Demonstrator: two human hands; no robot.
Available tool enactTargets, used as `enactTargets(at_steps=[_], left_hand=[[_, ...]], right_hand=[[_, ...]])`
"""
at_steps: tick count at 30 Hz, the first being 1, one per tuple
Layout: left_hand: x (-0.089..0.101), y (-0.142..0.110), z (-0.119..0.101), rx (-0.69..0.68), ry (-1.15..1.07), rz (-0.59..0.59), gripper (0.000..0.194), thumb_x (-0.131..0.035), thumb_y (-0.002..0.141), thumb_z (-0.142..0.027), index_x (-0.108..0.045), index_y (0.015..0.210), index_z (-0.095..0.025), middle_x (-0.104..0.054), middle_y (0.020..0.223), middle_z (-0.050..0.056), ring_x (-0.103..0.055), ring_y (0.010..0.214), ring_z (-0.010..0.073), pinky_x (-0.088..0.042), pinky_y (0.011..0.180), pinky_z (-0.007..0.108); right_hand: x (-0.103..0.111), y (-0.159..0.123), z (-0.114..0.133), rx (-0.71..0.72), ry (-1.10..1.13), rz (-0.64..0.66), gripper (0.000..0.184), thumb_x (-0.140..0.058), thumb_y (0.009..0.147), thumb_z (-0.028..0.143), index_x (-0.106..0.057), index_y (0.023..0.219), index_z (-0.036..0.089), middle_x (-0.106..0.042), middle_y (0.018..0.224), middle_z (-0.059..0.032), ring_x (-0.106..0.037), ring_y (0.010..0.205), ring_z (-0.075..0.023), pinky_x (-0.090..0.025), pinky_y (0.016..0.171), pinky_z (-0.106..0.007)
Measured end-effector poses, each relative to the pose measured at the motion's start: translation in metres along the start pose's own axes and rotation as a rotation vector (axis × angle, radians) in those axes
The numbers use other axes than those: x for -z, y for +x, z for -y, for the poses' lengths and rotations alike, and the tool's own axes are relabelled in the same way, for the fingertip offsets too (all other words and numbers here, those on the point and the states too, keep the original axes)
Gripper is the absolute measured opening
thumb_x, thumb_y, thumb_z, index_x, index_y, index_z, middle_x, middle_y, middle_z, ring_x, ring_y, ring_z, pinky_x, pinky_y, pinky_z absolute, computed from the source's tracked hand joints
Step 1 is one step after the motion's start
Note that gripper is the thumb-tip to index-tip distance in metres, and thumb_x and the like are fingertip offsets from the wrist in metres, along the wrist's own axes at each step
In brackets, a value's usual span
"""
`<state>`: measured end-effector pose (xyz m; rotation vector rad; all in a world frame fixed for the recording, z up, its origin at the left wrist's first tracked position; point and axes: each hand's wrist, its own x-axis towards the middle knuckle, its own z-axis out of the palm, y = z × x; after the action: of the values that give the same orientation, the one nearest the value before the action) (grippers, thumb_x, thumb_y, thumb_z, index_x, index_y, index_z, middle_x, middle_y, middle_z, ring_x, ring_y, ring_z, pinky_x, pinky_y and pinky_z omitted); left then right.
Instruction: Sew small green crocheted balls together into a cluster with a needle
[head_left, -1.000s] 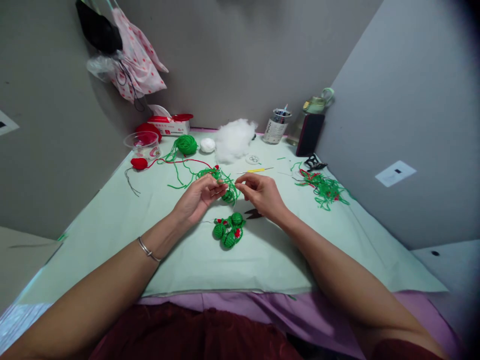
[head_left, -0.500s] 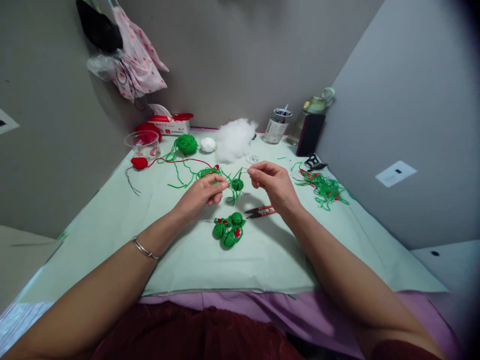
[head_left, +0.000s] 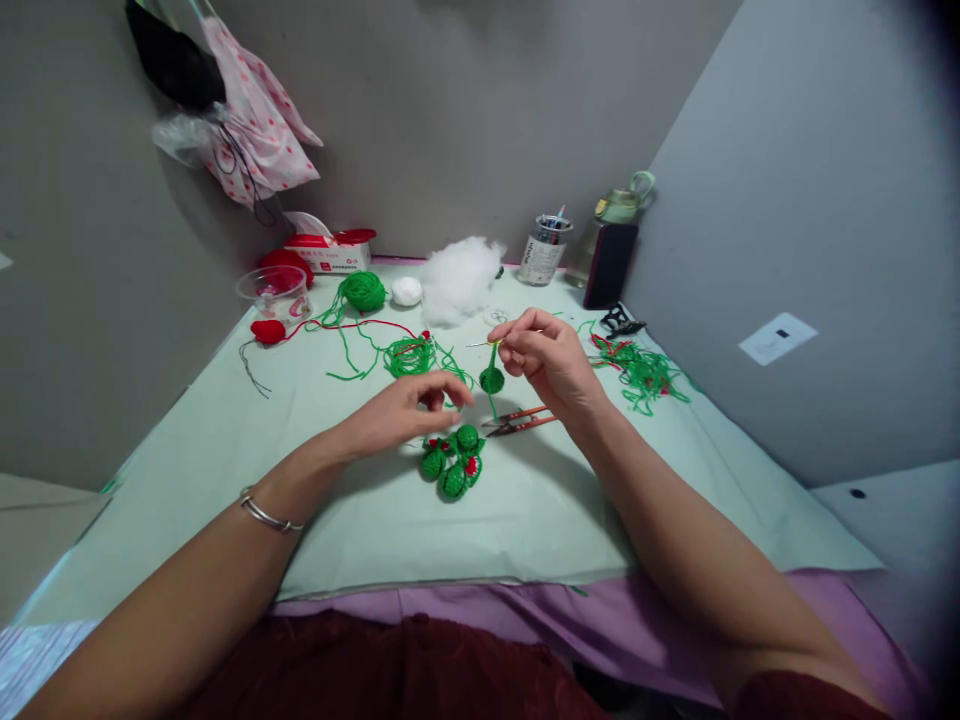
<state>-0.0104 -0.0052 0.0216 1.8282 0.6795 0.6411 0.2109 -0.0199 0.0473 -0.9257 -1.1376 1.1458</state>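
My right hand (head_left: 546, 358) is closed in a pinch on a thin metal crochet hook (head_left: 478, 345), its tip pointing left. Below those fingers hangs a green crocheted piece (head_left: 492, 380) with a round end and a loose strand of yarn. My left hand (head_left: 420, 408) is held over the table, fingers apart and curved, with nothing in it. Just under it lie several green crocheted balls (head_left: 453, 482) with red and white bits. Thread snips (head_left: 517, 422) with orange handles rest on the table between the hands.
Behind the hands are tangled green yarn (head_left: 409, 356), a green yarn ball (head_left: 363, 291), white stuffing (head_left: 463, 282) and a clear tub (head_left: 274, 295). Yarn scraps (head_left: 646, 375) lie at right. A phone (head_left: 611, 265), bottle (head_left: 619, 206) and pen jar (head_left: 545, 252) stand at the back.
My left hand has let go of the green yarn, opened and come down nearer the crocheted balls. The green piece now hangs from my right hand. The view has shifted slightly.
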Motion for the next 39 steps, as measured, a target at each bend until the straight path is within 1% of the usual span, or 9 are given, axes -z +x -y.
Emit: enactTargets(at_steps=[4, 8, 13, 20, 27, 32, 34, 37, 39], left_hand=[[-0.005, 0.006, 0.005, 0.027, -0.111, -0.248, 0.029, -0.07, 0.085, -0.035, -0.074, 0.112, -0.026, -0.069, 0.104, 0.005, -0.059, 0.081, 0.0182, -0.045, 0.076, 0.032], [-0.01, 0.01, 0.012, -0.016, -0.209, -0.207, 0.027, -0.073, 0.082, -0.034, -0.077, 0.108, -0.026, -0.069, 0.116, 0.007, -0.062, 0.103, 0.0224, -0.046, 0.093, 0.037], [-0.012, 0.009, 0.012, 0.045, -0.294, -0.109, 0.015, -0.07, 0.084, -0.034, -0.073, 0.088, -0.02, -0.072, 0.096, 0.006, -0.064, 0.094, 0.0223, -0.047, 0.091, 0.039], [-0.012, 0.008, 0.01, 0.026, -0.401, -0.04, 0.017, -0.071, 0.086, -0.033, -0.073, 0.1, -0.024, -0.071, 0.103, 0.006, -0.064, 0.098, 0.0202, -0.046, 0.092, 0.036], [-0.017, 0.01, 0.019, 0.086, -0.31, -0.054, 0.012, -0.075, 0.08, -0.032, -0.073, 0.084, -0.02, -0.068, 0.086, 0.004, -0.059, 0.075, 0.0164, -0.045, 0.073, 0.033], [-0.009, 0.008, 0.014, 0.047, -0.175, -0.137, 0.023, -0.079, 0.075, -0.032, -0.073, 0.096, -0.023, -0.07, 0.102, 0.006, -0.063, 0.098, 0.0219, -0.047, 0.087, 0.037], [-0.001, 0.004, 0.008, 0.017, -0.064, -0.074, 0.018, -0.077, 0.078, -0.032, -0.072, 0.092, -0.022, -0.068, 0.1, 0.005, -0.062, 0.1, 0.0222, -0.047, 0.09, 0.037], [0.008, 0.0, 0.002, -0.051, 0.135, 0.213, 0.015, -0.072, 0.083, -0.027, -0.074, 0.097, -0.023, -0.067, 0.103, 0.005, -0.06, 0.101, 0.0213, -0.044, 0.093, 0.037], [0.008, -0.001, 0.002, -0.075, 0.27, 0.315, 0.017, -0.07, 0.085, -0.026, -0.077, 0.101, -0.023, -0.066, 0.102, 0.006, -0.058, 0.099, 0.0217, -0.043, 0.091, 0.037]], right_hand=[[-0.009, -0.006, -0.005, -0.064, 0.05, 0.099, 0.019, -0.075, 0.069, 0.02, -0.056, 0.067, 0.018, -0.074, 0.082, -0.0037, -0.056, 0.057, -0.0083, -0.043, 0.05, -0.022], [-0.014, -0.009, -0.01, -0.116, 0.065, 0.18, 0.019, -0.077, 0.071, 0.021, -0.058, 0.069, 0.017, -0.074, 0.082, -0.0034, -0.058, 0.058, -0.0082, -0.047, 0.054, -0.022], [-0.012, -0.009, -0.009, -0.128, 0.062, 0.176, 0.02, -0.077, 0.072, 0.022, -0.057, 0.07, 0.017, -0.075, 0.085, -0.0036, -0.056, 0.055, -0.0073, -0.042, 0.047, -0.02], [-0.014, -0.01, -0.004, -0.115, 0.068, 0.153, 0.021, -0.077, 0.07, 0.021, -0.056, 0.068, 0.017, -0.073, 0.081, -0.0027, -0.055, 0.053, -0.0072, -0.04, 0.045, -0.02], [-0.005, -0.005, 0.0, -0.05, 0.077, 0.044, 0.023, -0.074, 0.074, 0.024, -0.051, 0.071, 0.02, -0.071, 0.082, -0.0003, -0.053, 0.056, -0.0061, -0.041, 0.048, -0.019], [0.001, -0.001, 0.007, -0.02, 0.104, 0.001, 0.026, -0.077, 0.074, 0.027, -0.052, 0.078, 0.022, -0.068, 0.077, 0.003, -0.055, 0.057, -0.0065, -0.042, 0.048, -0.017], [0.002, 0.0, 0.007, -0.024, 0.107, -0.013, 0.029, -0.081, 0.073, 0.032, -0.055, 0.082, 0.022, -0.067, 0.073, 0.004, -0.054, 0.055, -0.0064, -0.04, 0.046, -0.017], [0.004, 0.001, 0.005, -0.018, 0.103, -0.046, 0.037, -0.086, 0.069, 0.04, -0.06, 0.086, 0.021, -0.065, 0.066, 0.0053, -0.051, 0.049, -0.0051, -0.034, 0.041, -0.016], [0.005, 0.003, 0.003, -0.018, 0.091, -0.07, 0.04, -0.088, 0.067, 0.043, -0.062, 0.087, 0.02, -0.062, 0.061, 0.0063, -0.045, 0.044, -0.0038, -0.028, 0.039, -0.016]])
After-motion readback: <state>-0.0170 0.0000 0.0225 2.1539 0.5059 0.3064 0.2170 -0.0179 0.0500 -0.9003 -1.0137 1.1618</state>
